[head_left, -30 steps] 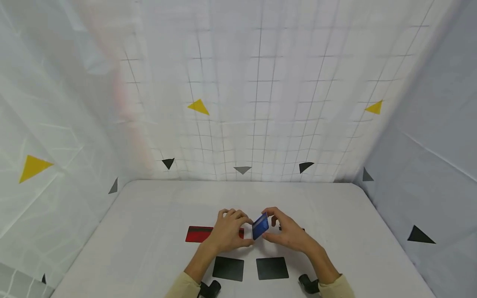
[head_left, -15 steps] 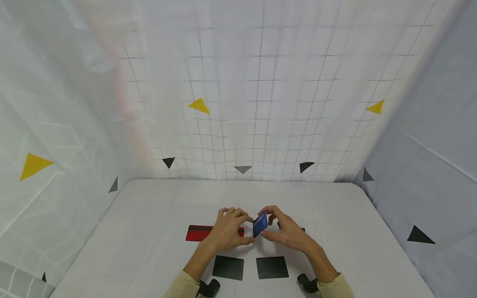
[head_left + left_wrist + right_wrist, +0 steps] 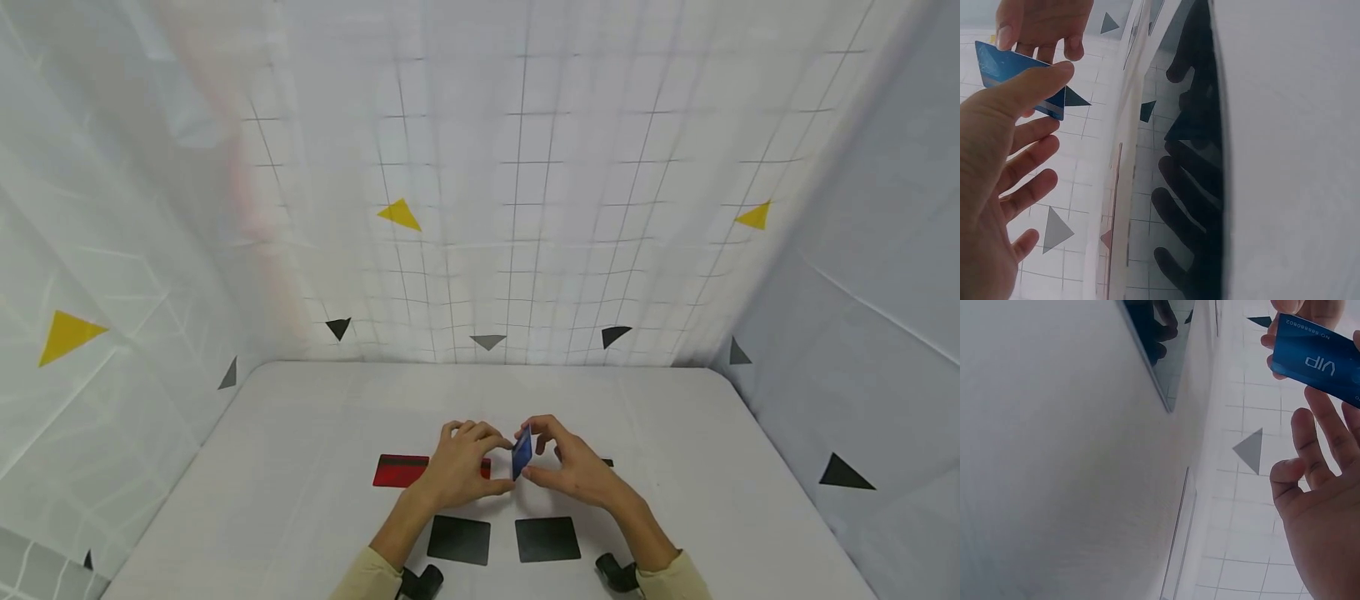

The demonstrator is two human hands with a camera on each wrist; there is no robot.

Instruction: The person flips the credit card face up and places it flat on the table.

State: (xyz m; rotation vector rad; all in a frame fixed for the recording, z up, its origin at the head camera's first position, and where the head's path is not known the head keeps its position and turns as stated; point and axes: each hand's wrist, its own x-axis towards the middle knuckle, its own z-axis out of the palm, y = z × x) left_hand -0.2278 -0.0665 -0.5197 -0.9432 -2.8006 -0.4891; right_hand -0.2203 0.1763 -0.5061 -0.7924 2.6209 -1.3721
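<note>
A blue plastic card (image 3: 1310, 353) marked "VIP" is held up between both hands, standing steeply in the head view. My left hand (image 3: 456, 475) pinches one end, its thumb across the striped face of the card (image 3: 1013, 69) and the other fingers spread. From the other side my right hand (image 3: 573, 468) pinches the opposite end between thumb and forefinger. Beneath and beyond the left hand lies a red card (image 3: 400, 471) with a black stripe, partly covered by that hand. A dark card edge (image 3: 608, 462) shows past the right hand.
Two glossy black cards, a left one (image 3: 459, 540) and a right one (image 3: 548, 539), lie side by side between the forearms. The white table (image 3: 300, 417) ends at a gridded white curtain (image 3: 487, 167). Black wrist camera mounts (image 3: 422, 582) sit at both wrists.
The blue card has turned more edge-on to the head view. My right fingertips have shifted slightly left with it, while the left hand stays almost where it was.
</note>
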